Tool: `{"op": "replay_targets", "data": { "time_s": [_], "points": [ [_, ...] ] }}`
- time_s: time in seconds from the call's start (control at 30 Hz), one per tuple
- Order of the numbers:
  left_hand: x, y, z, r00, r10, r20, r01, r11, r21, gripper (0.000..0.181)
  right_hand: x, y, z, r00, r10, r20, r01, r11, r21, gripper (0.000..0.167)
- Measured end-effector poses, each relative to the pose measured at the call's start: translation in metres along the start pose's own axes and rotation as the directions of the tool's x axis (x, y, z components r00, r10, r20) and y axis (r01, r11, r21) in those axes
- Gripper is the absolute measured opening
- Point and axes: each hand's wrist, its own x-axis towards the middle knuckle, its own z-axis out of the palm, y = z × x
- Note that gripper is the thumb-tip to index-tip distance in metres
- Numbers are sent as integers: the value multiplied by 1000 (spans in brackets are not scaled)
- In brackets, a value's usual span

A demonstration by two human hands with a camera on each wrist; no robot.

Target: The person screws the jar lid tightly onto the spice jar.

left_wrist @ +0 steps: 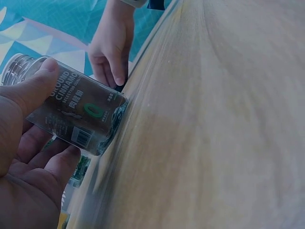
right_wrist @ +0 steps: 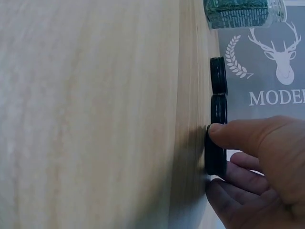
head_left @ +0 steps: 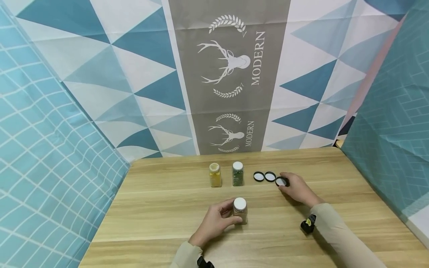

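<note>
My left hand (head_left: 216,220) grips a clear square spice jar (head_left: 240,212) labelled ground cinnamon, brown inside, its white top facing up. In the left wrist view the thumb lies across the front of this cinnamon jar (left_wrist: 81,107), with the fingers behind. Over to the right, my right hand (head_left: 298,189) holds a round black lid (head_left: 281,181) with a white inside between thumb and fingers. That black lid (right_wrist: 216,155) is at table level in the right wrist view. Two similar lids, a middle one (head_left: 270,176) and a left one (head_left: 259,176), lie beside it.
A yellow-filled jar (head_left: 215,175) and a green-filled jar (head_left: 238,174) stand upright toward the back of the wooden table (head_left: 161,208). Behind the table hangs a patterned cloth (head_left: 231,104). Blue cloths (head_left: 50,123) flank both sides.
</note>
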Motion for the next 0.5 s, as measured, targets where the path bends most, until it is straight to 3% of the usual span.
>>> {"op": "replay_targets", "data": {
  "time_s": [0.3, 0.5],
  "points": [
    [-2, 0, 0, 1000, 4, -7, -4, 1000, 2, 63, -9, -6, -7, 998, 49, -29, -47, 997, 58, 55],
    [-1, 1, 2, 1000, 6, -20, -6, 1000, 6, 63, -17, -7, -10, 996, 39, -75, -33, 996, 81, 56]
  ]
}}
